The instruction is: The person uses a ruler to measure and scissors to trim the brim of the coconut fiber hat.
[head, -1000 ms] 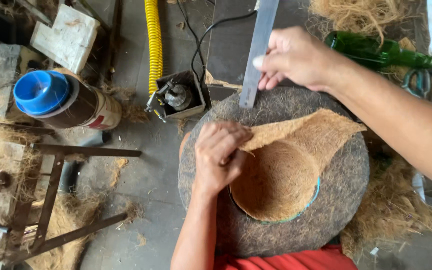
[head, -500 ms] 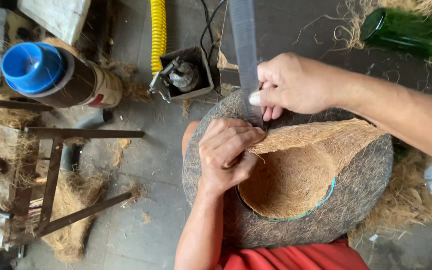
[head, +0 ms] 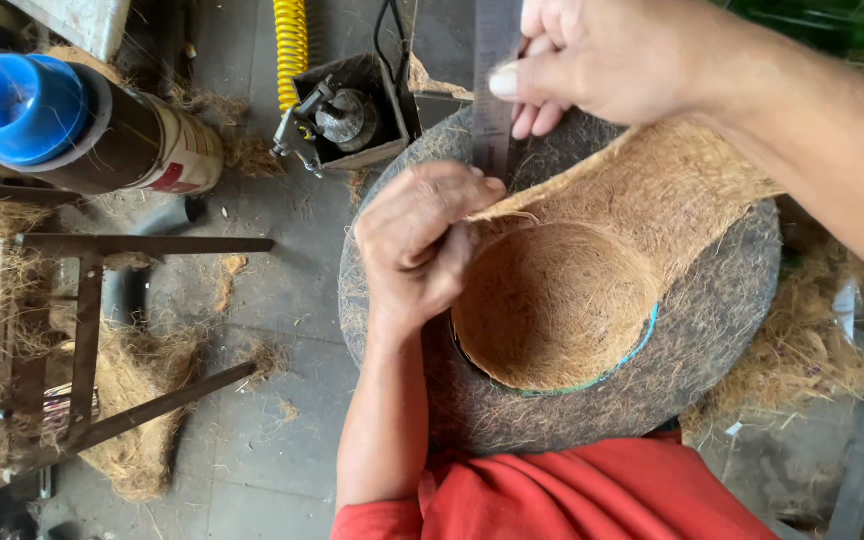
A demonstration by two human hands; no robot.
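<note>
Coconut-fibre sheet (head: 642,200) lies pressed into the hollow of a round dark mould (head: 712,330), forming a bowl shape in the middle, with a loose flap rising toward the upper right over the mould's rim. A thin teal line shows along the lower edge of the hollow. Left hand (head: 422,250) is closed, its fingers pinching the fibre's upper left edge at the lip of the bowl. Right hand (head: 602,55) is closed around a flat metal ruler (head: 494,70), held upright against the far side of the mould, just above the left hand's fingertips. The mould rests against the person's red garment (head: 592,495). On the grey floor to the left lie a dark cylinder with a blue cap (head: 82,130), a small metal tool in a box (head: 347,115), a yellow coiled hose (head: 290,45), a rusty metal frame (head: 82,330) and scattered loose fibre (head: 142,400).
</note>
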